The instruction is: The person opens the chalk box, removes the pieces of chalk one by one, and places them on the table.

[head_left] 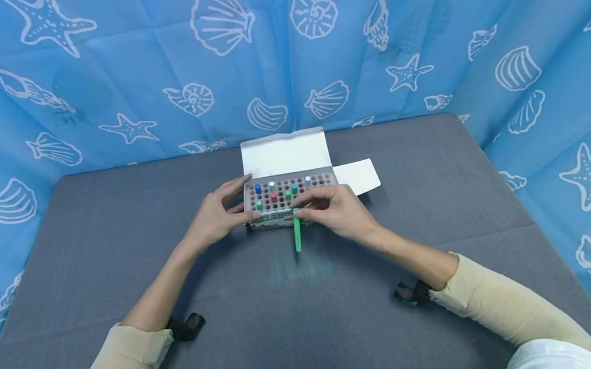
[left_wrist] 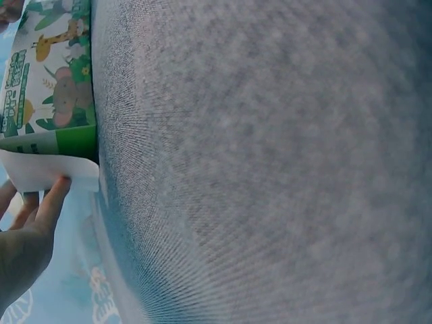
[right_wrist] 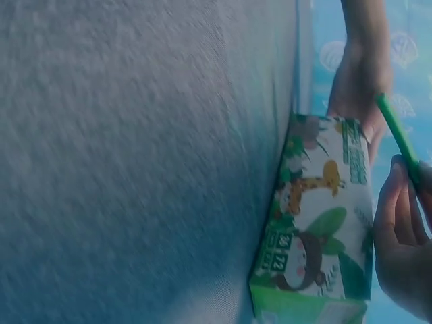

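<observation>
A printed cardboard box (head_left: 272, 222) stands on the table, its top a grid of holes with several coloured sticks in it. In the left wrist view, giraffe and elephant pictures show on the box's side (left_wrist: 57, 74). My left hand (head_left: 218, 210) grips the box's left end, thumb at the front corner and fingers by the white end flap (left_wrist: 50, 169). With thumb and fingers my right hand (head_left: 340, 210) pinches a slim green crayon-like stick (head_left: 297, 234) upright at the box's front edge. The right wrist view shows the green stick (right_wrist: 398, 135) above the box.
The white lid (head_left: 286, 153) is folded up behind the box, and a white side flap (head_left: 358, 176) sticks out to the right. Faint green smudges (head_left: 297, 268) mark the grey tabletop in front. A blue shell-patterned curtain (head_left: 274, 63) hangs behind the table.
</observation>
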Action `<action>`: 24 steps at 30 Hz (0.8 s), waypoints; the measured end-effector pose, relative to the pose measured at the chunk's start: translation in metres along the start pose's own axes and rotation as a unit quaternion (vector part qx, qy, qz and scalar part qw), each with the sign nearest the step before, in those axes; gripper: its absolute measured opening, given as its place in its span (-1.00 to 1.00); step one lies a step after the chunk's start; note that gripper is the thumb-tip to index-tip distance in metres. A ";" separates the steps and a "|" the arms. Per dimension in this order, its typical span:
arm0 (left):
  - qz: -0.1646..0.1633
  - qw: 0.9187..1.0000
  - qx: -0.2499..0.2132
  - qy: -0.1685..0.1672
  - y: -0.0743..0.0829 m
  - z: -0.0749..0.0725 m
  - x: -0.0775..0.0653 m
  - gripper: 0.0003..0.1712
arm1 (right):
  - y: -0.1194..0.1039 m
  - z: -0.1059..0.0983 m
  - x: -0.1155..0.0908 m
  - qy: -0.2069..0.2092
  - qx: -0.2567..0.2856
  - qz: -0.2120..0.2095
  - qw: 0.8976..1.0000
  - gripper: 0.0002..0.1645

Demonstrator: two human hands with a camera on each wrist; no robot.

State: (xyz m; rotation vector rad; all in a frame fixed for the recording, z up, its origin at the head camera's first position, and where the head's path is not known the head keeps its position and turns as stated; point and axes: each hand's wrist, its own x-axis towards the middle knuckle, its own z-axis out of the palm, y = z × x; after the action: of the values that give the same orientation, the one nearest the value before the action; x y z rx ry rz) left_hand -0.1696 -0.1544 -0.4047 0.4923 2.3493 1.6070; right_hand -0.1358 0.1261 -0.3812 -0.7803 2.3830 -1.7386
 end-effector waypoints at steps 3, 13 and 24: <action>0.000 1.000 -0.001 0.000 -0.001 0.001 0.001 -0.06 | 0.001 0.005 0.000 -0.013 0.018 0.018 1.000 -0.81; 0.007 1.000 0.007 0.001 -0.004 0.001 0.002 -0.07 | 0.004 0.021 -0.002 -0.048 0.047 0.098 0.993 -0.80; 0.004 1.000 0.002 0.000 -0.002 0.001 0.000 -0.09 | 0.013 0.037 -0.003 -0.054 0.076 0.175 0.980 -0.81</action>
State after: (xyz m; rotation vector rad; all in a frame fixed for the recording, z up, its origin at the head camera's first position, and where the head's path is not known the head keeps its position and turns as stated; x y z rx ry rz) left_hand -0.1694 -0.1543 -0.4074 0.5030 2.3535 1.6058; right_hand -0.1239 0.0981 -0.4066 -0.3926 2.1290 -1.6591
